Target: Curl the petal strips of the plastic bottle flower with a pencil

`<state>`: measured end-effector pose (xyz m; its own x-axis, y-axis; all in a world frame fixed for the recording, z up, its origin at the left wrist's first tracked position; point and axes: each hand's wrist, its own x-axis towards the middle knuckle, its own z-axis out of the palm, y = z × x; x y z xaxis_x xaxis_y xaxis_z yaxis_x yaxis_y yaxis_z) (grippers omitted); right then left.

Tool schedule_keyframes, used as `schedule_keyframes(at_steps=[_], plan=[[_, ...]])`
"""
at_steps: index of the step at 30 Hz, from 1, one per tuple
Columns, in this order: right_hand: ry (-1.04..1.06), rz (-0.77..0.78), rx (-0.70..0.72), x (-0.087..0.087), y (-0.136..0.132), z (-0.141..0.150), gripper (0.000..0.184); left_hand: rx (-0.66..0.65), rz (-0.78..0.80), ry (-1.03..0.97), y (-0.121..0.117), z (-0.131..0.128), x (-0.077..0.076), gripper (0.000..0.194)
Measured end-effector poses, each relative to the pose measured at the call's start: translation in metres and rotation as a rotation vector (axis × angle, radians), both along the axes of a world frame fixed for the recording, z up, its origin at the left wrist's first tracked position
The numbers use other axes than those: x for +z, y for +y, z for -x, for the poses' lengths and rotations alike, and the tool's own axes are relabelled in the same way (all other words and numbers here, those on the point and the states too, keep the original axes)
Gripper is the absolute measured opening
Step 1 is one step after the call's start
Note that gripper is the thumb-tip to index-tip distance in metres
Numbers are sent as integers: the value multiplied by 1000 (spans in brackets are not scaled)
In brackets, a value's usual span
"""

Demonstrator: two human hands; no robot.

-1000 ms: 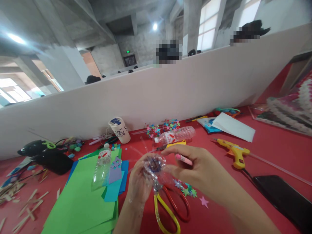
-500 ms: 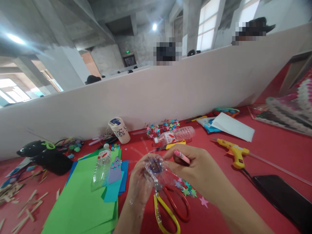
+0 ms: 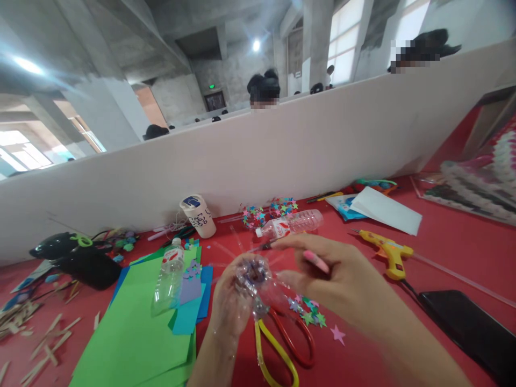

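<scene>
Right hand has drawn back from the clear plastic piece, thumb and index apart, other fingers gripping a pink pen-like item; left hand alone now clasps the piece, just beyond the scissors.

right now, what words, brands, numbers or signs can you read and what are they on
No text can be read with certainty.
White cup: dark characters, too blurred to quote.
Bottle near the partition: label print too small.
Bottle over the green paper: label print too small.
Green lit sign: too small.
</scene>
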<state>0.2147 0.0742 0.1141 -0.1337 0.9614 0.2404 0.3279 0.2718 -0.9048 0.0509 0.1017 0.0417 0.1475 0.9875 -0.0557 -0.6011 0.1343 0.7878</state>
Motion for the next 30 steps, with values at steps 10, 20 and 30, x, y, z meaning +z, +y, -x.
schedule_keyframes(at_steps=[10,20,30], plan=[[30,-87,139,-4,2,-3,23,11,48,-114,3,2,-5,17],[-37,-121,95,-6,6,0,19,65,108,-166,8,2,-3,13],[-58,-96,-42,-10,13,-6,18,83,133,-276,14,9,-13,17]])
